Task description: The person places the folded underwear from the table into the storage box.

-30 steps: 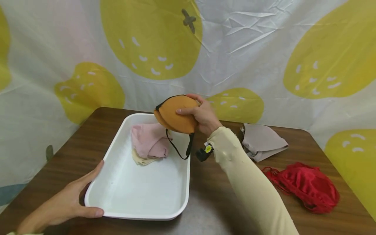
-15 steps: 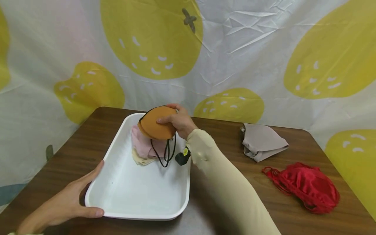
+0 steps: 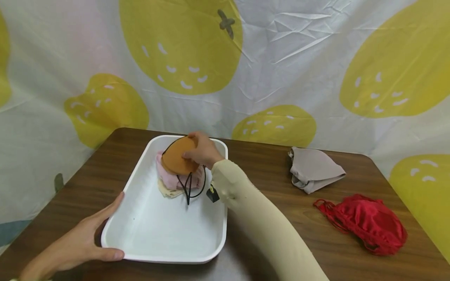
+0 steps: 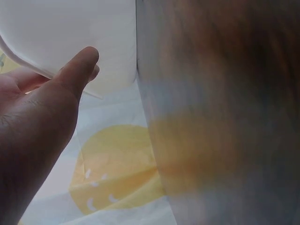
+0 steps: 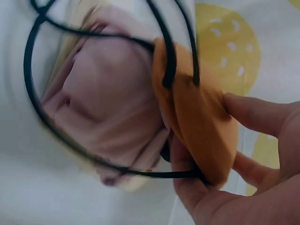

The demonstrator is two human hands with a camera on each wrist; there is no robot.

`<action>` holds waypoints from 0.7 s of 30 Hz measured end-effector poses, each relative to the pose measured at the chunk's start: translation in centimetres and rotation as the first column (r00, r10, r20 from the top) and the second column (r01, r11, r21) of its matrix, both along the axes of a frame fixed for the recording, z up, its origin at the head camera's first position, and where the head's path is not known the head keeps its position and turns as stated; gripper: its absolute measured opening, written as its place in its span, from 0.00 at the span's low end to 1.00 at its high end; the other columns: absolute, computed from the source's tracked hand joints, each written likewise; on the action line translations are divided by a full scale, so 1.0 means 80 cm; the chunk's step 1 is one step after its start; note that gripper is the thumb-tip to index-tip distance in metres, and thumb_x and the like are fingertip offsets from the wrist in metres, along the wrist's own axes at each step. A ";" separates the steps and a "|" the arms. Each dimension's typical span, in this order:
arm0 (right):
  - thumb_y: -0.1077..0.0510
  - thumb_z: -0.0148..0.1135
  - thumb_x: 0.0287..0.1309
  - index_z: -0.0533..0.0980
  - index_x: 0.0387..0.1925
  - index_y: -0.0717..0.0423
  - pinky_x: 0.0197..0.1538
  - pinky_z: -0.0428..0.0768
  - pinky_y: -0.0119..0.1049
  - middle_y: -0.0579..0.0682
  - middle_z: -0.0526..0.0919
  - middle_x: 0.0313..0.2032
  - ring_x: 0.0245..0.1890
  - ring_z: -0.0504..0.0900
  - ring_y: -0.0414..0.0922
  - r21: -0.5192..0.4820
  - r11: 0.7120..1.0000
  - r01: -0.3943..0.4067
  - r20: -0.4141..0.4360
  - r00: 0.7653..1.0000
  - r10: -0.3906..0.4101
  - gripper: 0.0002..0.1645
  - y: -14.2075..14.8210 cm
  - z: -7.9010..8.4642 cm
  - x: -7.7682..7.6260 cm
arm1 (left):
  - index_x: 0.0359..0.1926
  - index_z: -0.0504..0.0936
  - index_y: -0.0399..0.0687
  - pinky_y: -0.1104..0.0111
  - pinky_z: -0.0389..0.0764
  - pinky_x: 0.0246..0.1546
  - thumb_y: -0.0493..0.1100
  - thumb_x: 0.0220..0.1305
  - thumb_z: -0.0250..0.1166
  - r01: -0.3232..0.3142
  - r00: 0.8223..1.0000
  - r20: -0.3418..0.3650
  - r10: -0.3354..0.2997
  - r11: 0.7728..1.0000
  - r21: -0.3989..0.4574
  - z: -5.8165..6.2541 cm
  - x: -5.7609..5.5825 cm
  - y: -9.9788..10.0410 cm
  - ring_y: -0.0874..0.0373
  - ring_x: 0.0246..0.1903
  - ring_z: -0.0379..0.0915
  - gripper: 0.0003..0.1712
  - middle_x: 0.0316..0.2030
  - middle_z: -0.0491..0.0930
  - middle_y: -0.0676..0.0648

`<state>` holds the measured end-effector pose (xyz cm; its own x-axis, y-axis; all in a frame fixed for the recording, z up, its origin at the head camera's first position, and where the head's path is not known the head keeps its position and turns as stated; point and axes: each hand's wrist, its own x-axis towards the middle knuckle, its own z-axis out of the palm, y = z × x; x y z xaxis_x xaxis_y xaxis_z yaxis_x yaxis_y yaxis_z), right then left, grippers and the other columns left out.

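My right hand (image 3: 202, 150) pinches an orange bra (image 3: 178, 158), folded cup on cup, low over the back of a white plastic tray (image 3: 165, 230). Its black straps (image 3: 188, 189) dangle in loops. Beneath it lie a folded pink cloth (image 5: 110, 79) and a cream cloth (image 3: 168, 191), partly covered. In the right wrist view, the thumb and fingers press the orange cups (image 5: 206, 126) from both sides. My left hand (image 3: 79, 242) holds the tray's near left corner, the thumb at the front and the fingers along the left side.
A folded grey cloth (image 3: 314, 168) lies at the back right of the brown wooden table (image 3: 270, 183). Nearer, on the right, rests a red satin garment (image 3: 369, 224) with thin strings. A white curtain (image 3: 281, 58) with yellow fruit prints hangs behind the table.
My right hand has carried the orange bra left and down, from above the tray's back right rim to over the pink cloth. The left hand and tray have stayed put.
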<state>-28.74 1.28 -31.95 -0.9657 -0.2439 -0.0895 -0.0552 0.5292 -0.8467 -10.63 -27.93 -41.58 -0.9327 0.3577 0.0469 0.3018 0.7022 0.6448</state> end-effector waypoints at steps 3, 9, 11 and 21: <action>0.57 0.70 0.59 0.70 0.68 0.48 0.62 0.79 0.43 0.54 0.74 0.68 0.65 0.74 0.51 0.178 0.983 -0.041 -0.067 0.996 0.054 0.36 -0.002 0.004 0.004 | 0.81 0.36 0.65 0.90 0.52 0.60 0.52 0.54 0.76 -0.005 1.000 0.007 0.006 1.000 -0.011 0.000 -0.001 -0.002 0.29 0.70 0.57 0.67 0.79 0.49 0.35; 0.49 0.67 0.61 0.72 0.69 0.46 0.70 0.71 0.41 0.50 0.78 0.66 0.67 0.74 0.51 0.490 0.867 -0.089 -0.159 0.969 0.189 0.34 -0.013 0.003 0.004 | 0.80 0.36 0.68 0.89 0.52 0.63 0.53 0.54 0.76 -0.010 1.000 0.006 0.010 1.000 -0.015 -0.002 0.002 -0.007 0.36 0.73 0.55 0.67 0.79 0.49 0.37; 0.47 0.66 0.62 0.71 0.70 0.44 0.70 0.71 0.41 0.50 0.79 0.66 0.68 0.74 0.52 0.542 0.835 -0.095 -0.152 0.966 0.209 0.35 -0.016 0.001 0.005 | 0.80 0.36 0.68 0.90 0.50 0.63 0.52 0.53 0.76 -0.001 1.000 -0.011 0.001 1.000 -0.006 -0.004 0.004 -0.008 0.47 0.75 0.53 0.67 0.79 0.49 0.37; 0.42 0.63 0.65 0.68 0.72 0.39 0.68 0.73 0.43 0.49 0.77 0.67 0.65 0.76 0.50 0.586 0.801 -0.122 -0.093 0.972 0.216 0.35 -0.016 -0.002 0.008 | 0.81 0.37 0.66 0.97 0.45 0.55 0.50 0.54 0.76 0.036 0.999 -0.038 -0.034 0.998 0.050 -0.003 0.007 -0.010 0.77 0.72 0.42 0.67 0.79 0.48 0.35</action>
<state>-28.07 0.01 -32.13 -0.9270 -0.3535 -0.1256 -0.2879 0.8850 -0.3659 -10.11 -28.75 -41.86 -0.9170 0.3862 0.0999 0.3496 0.6573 0.6676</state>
